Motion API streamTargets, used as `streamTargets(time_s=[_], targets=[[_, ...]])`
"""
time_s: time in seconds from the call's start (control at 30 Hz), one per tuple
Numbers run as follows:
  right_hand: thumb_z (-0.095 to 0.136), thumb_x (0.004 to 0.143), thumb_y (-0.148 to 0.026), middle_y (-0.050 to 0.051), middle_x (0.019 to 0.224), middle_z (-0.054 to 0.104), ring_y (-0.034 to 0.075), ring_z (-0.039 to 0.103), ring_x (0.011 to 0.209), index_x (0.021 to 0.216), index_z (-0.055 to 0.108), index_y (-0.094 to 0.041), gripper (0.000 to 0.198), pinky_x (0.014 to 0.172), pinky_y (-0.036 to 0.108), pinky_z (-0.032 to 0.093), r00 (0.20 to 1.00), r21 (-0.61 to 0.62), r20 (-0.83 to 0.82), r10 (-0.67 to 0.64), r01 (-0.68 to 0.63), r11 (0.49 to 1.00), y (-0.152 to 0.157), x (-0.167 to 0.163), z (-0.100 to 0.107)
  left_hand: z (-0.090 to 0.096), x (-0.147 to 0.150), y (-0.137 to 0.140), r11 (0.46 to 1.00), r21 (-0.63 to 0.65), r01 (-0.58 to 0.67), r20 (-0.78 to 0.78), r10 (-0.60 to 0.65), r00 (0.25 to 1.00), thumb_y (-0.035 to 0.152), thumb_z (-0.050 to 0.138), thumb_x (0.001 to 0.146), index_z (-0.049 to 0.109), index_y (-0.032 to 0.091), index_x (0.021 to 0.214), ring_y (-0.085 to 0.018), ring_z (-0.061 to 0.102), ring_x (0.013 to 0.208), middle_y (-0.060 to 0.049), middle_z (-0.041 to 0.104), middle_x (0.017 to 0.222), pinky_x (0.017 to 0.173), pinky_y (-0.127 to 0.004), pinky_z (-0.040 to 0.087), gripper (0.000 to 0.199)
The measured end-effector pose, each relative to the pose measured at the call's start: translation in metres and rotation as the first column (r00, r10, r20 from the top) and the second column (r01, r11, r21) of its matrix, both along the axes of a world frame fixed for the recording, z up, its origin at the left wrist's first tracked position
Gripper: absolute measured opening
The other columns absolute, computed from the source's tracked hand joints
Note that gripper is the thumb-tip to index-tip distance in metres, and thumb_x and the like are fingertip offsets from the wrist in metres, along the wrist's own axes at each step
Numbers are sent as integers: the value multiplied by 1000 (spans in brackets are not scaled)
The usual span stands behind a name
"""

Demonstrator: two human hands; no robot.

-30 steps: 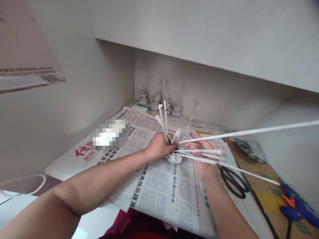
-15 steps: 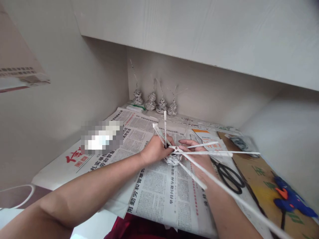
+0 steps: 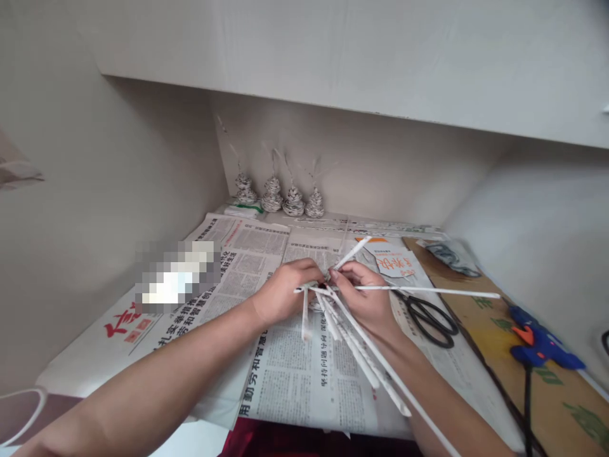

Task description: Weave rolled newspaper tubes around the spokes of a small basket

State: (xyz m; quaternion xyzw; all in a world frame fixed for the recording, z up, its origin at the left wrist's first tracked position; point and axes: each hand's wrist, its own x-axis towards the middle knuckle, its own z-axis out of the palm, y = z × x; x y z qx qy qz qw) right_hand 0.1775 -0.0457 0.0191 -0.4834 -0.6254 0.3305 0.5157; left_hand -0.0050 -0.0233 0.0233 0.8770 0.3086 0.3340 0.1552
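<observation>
Between my hands is a small woven piece [image 3: 316, 305] of rolled newspaper, mostly hidden by fingers and tubes. My left hand [image 3: 288, 287] is closed on its left side, fingers curled over the far edge. My right hand [image 3: 365, 291] is closed at the right side, thumb and finger pinching a paper tube [image 3: 352, 254] that slants up to the right. Several other paper tubes fan out toward me, and a long paper tube [image 3: 442, 292] sticks out to the right across my right hand.
Newspaper [image 3: 280, 374] covers the table. Several woven gourd-shaped pieces [image 3: 272, 195] stand by the back wall. On the right lie black-handled scissors [image 3: 432, 322], a blue glue gun [image 3: 547, 346] on cardboard [image 3: 485, 355], and a plastic bag [image 3: 450, 257]. A low white panel [image 3: 333, 57] overhangs the back.
Tubes that stood up or pointed right now fan down toward me. My right hand has closed on a tube slanting up to the right. The whole view has shifted slightly.
</observation>
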Motion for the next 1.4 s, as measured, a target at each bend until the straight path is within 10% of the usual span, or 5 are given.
streamTargets(time_s=[0.67,0.9,1.17,1.4], targets=[[64,80,-30,2,68,67,16,64,62,79,61,-19,11,53,24,46,987,-55,-158,18,-27,998,-3,-5,3,3,5,-10,989,133,57,-105,-43,994,22,52,89,69,20,100,-20,62,93,-8,67,98,84,-32,49,20],[61,81,-30,2,69,68,16,65,62,80,60,-19,11,53,24,45,994,-28,-110,16,-19,999,-6,-4,4,-7,5,-3,996,44,77,79,-81,994,23,56,88,71,23,95,-15,63,87,-5,67,93,82,-27,49,16],[62,81,-34,3,75,71,18,67,69,81,60,-20,14,61,29,51,983,-92,-173,54,-71,993,-4,-6,-1,-14,14,1,938,-286,-197,251,271,929,20,67,76,55,18,81,-11,60,63,2,63,72,59,-20,47,13],[59,85,-32,4,86,72,18,69,79,93,64,-20,15,69,28,52,981,-58,-137,140,-149,987,-6,-4,-1,-16,13,8,918,-380,-114,296,237,925,25,71,74,65,17,96,-15,64,68,-2,68,77,65,-24,52,24]])
